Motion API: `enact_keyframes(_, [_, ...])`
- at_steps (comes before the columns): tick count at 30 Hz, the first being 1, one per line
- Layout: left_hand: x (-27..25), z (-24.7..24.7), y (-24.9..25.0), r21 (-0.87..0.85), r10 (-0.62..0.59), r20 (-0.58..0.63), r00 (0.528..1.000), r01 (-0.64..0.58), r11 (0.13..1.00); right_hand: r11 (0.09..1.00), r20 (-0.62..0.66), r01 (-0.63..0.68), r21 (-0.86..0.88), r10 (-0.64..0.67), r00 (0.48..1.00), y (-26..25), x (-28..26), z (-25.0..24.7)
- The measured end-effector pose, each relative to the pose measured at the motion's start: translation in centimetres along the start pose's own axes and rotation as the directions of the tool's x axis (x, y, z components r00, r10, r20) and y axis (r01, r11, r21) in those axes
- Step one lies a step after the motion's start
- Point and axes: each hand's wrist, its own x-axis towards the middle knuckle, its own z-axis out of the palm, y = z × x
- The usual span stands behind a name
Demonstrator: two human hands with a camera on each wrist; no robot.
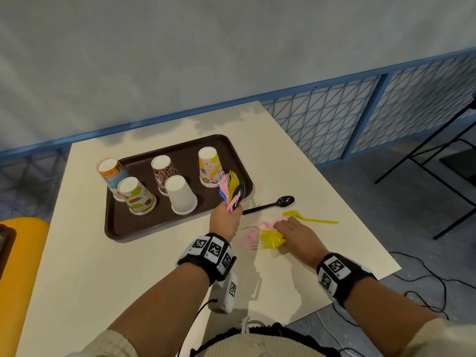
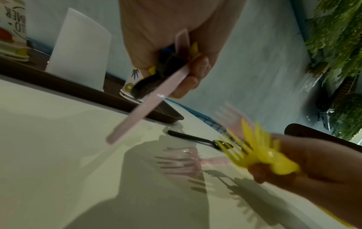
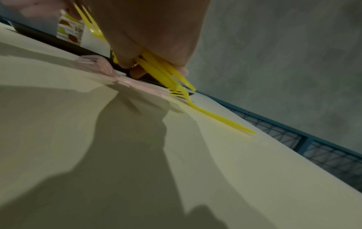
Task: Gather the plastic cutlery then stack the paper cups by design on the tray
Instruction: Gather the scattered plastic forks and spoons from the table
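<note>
So we're partway through the cutlery bit, cups not started yet. Left hand [image 1: 224,219] has its fingers wrapped tight round a bundle [image 1: 232,189] of forks and spoons, pink, yellow, blue and black, held upright just off the near right corner of the tray [image 1: 144,229]. Right hand [image 1: 296,233] is down on the table [image 1: 128,292], fingers closed on a few yellow forks [image 1: 272,240], with pink forks [image 1: 253,234] lying under and beside them. They look blurry, so I can't tell if the hand has those too.

Still loose on the table: a black spoon [image 1: 270,205] just right of the tray and one yellow fork [image 1: 309,218] beyond the right hand, apart from it.

Cups: five upside-down groups sit on the tray, striped [image 1: 113,176], fruit print [image 1: 137,195], leopard [image 1: 164,172], white [image 1: 181,195] and pink-yellow [image 1: 210,167]. Some rims look doubled, so a few may already be nested, hard to say. My guess is the rest of the forks and the spoon come first, then the cup sorting, which is basically all still to do
</note>
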Motion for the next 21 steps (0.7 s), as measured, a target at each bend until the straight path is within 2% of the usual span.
enact_keyframes(2, [0.2,0.0,-0.3,0.0,-0.017,-0.008,1.0,0.017,1.0,1.0,-0.03,0.026,-0.006,-0.026,0.999,-0.5,0.9,0.1])
enact_keyframes(6, [0.4,0.1,-0.9,-0.019,-0.035,-0.013,0.999,0.035,0.999,0.999,0.089,-0.033,0.03,0.03,0.996,-1.6,2.4,0.2])
enact_keyframes(9, [0.4,0.1,-1.0,-0.02,-0.035,-0.019,0.999,0.035,0.999,0.997,0.128,-0.06,0.044,0.054,0.99,-1.8,2.8,0.7])
enact_keyframes(13, [0.4,0.2,-1.0,0.006,-0.039,-0.023,0.999,0.039,0.999,0.998,0.195,-0.039,-0.043,0.047,0.98,-1.7,2.6,0.9])
enact_keyframes(15, [0.5,0.3,-1.1,0.005,-0.037,-0.021,0.999,0.037,0.999,0.999,0.166,-0.037,-0.037,0.043,0.985,-1.5,2.3,0.7])
enact_keyframes(17, [0.5,0.4,-1.0,-0.004,-0.042,-0.022,0.999,0.042,0.999,0.997,0.061,-0.075,0.03,0.073,0.995,-1.1,2.2,-0.1])
enact_keyframes(19, [0.5,0.5,-0.9,-0.018,-0.048,-0.03,0.998,0.047,0.999,0.978,-0.066,-0.148,0.147,0.159,0.985,-0.6,2.1,-1.1])
enact_keyframes(21, [0.4,0.7,-0.8,-0.03,-0.046,-0.028,0.999,0.045,0.999,0.946,-0.14,-0.234,0.226,0.269,0.953,0.3,2.2,-1.8])
